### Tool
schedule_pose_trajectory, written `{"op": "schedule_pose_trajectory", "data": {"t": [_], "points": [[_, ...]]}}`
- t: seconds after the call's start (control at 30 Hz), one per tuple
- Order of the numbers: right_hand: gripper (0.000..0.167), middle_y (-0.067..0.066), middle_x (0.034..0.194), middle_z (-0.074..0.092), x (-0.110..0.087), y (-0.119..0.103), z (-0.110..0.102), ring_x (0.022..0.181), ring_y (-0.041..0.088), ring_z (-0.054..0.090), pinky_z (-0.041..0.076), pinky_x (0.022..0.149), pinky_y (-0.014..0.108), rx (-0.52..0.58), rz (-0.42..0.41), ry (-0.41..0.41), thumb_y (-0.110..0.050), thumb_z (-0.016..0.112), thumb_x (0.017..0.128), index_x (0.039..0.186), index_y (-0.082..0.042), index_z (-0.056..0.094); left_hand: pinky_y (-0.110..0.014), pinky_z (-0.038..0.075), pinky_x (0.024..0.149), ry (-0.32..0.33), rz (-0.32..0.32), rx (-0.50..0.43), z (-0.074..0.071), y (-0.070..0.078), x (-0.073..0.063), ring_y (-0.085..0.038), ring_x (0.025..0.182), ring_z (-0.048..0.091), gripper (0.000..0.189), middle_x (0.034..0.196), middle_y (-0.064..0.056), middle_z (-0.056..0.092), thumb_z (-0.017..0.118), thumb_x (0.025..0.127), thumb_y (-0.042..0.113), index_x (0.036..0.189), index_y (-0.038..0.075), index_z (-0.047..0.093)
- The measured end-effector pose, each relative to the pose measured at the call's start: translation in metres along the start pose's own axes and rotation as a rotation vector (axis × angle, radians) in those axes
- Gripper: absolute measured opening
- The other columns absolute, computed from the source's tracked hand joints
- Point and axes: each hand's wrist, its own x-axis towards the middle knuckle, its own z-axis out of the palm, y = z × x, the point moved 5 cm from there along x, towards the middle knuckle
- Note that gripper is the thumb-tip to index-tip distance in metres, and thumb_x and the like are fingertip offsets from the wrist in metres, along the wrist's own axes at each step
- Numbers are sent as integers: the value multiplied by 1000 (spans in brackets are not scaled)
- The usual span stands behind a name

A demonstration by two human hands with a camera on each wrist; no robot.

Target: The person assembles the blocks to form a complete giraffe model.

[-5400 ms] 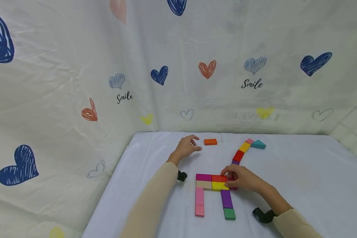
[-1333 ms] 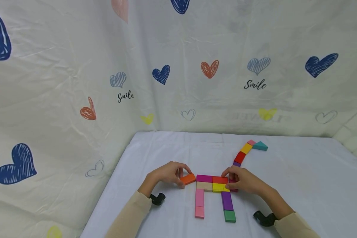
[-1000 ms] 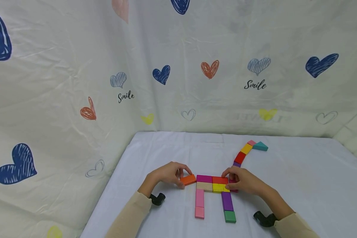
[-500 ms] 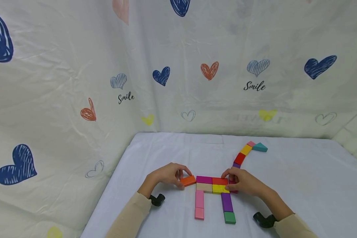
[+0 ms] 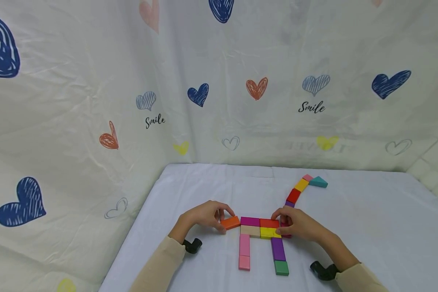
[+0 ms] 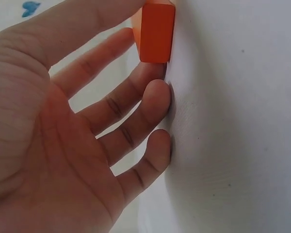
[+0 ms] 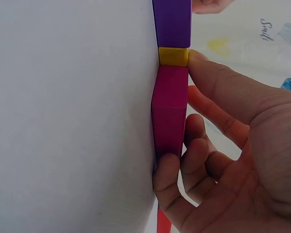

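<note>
My left hand (image 5: 207, 213) pinches an orange rectangular building block (image 5: 230, 222) between thumb and fingers. The block lies at a slight slant, its right end at the corner of a magenta block (image 5: 250, 221). My right hand (image 5: 302, 225) holds the right end of the block layout, thumb at the yellow block (image 5: 268, 232) and a finger at the red block (image 5: 269, 223). In the right wrist view its other fingers curl beside another magenta block (image 7: 169, 121). A beige block (image 5: 250, 231) sits left of the yellow one.
Two pink blocks (image 5: 244, 246) run down on the left; a purple block (image 5: 278, 248) and a green block (image 5: 281, 267) on the right. A slanting row with a red block (image 5: 293, 196) leads up to a teal triangle (image 5: 318, 182). A white cloth (image 5: 368, 223) covers the table.
Several seconds ago the orange block lay alone at the back of the table; my left hand has since brought it down to the layout's left end. My right hand stays put.
</note>
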Motion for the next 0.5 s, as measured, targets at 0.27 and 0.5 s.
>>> {"op": "schedule_pose_trajectory", "data": {"t": [0.27, 0.5], "points": [[38, -2, 84, 56, 2, -4, -2, 77, 13, 53, 49, 63, 21, -8, -33, -16, -31, 83, 86, 118, -17, 67, -26, 50, 71, 50, -66, -13, -11, -3, -5, -14, 83, 61, 42, 91, 4, 65, 84, 85, 31, 125, 27, 69], [37, -2, 86, 60, 0, -5, -26, 81, 15, 56, 52, 64, 22, -30, -35, 79, -27, 79, 90, 121, -12, 67, -29, 53, 77, 264, -40, 20, -45, 3, -24, -15, 91, 60, 33, 97, 5, 64, 77, 92, 31, 123, 21, 70]]}}
